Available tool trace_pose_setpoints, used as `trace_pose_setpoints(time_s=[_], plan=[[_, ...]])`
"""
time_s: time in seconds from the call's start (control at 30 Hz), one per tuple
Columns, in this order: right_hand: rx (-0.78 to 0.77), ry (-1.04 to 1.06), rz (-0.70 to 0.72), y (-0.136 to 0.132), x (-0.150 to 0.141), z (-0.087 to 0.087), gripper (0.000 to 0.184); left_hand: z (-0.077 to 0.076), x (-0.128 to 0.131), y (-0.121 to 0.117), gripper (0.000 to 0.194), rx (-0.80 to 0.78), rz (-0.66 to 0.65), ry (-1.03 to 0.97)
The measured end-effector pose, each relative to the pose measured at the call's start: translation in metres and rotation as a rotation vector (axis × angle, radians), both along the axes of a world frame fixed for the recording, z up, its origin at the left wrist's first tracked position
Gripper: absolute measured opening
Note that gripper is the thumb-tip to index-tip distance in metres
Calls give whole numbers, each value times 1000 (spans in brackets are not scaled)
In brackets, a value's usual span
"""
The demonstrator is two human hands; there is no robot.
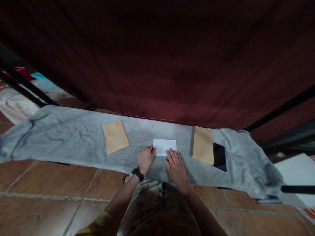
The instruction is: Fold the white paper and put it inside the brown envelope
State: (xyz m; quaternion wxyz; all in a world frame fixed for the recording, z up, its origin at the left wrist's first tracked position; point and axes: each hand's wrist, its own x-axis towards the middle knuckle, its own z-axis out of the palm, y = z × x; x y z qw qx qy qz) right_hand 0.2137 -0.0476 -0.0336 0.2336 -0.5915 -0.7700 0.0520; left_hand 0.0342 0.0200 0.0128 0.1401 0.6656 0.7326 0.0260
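A white sheet of paper [164,146], perhaps folded, lies flat on the grey cloth in front of me. At its lower left corner is my left hand [146,159], its fingers curled in and the thumb side touching the paper's edge. My right hand [176,165] rests on the lower right corner with its fingers stretched out flat. A brown envelope [115,136] lies tilted to the left of the paper. To the right, a brown paper packet [202,144], seemingly a stack of envelopes, sits beside a phone [220,157] with a dark screen.
The grey cloth [81,137] covers a long narrow surface, wrinkled at both ends. Behind it hangs a dark red curtain [157,82]. Black bars [283,108] stand at both sides. Brown floor tiles [49,180] show below, and a white panel [299,170] is at the right.
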Motion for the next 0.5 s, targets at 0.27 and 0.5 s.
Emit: trace_pose_setpoints(time_s=[0.27,0.5], plan=[[27,-15,-32,-2,-4,1,51,7,1,1,39,-23,-9,35],[33,-3,-70,-3,-5,0,53,-6,2,-1,43,71,-26,76]])
